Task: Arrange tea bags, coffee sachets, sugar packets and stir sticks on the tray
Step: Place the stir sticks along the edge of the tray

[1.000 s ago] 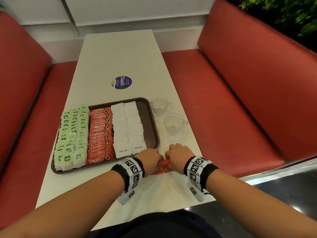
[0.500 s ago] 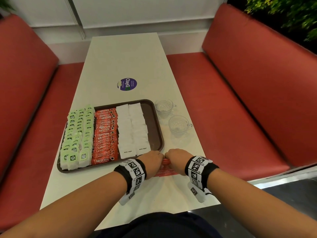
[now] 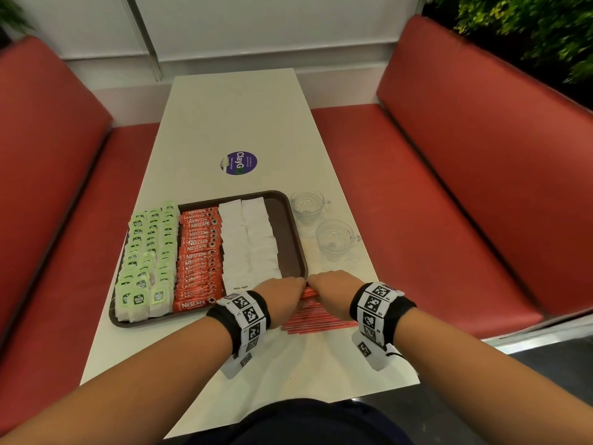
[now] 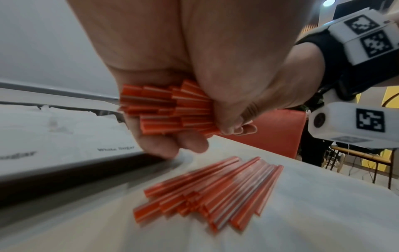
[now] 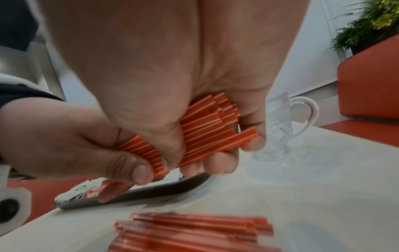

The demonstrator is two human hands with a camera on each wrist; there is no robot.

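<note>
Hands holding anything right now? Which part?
Both: left hand and right hand grip one bundle of stir sticks, one at each end.

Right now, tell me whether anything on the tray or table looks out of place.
The tea bags overhang the tray at its left edge. Loose stir sticks lie on the table, off the tray.

The head camera looks from above, forward and down the table (image 3: 234,117). Each wrist camera sits very near under its palm, low over the tabletop, the left one facing right, the right one facing left. All three share the stir sticks (image 3: 321,317) and the tray (image 3: 290,226) corner.
</note>
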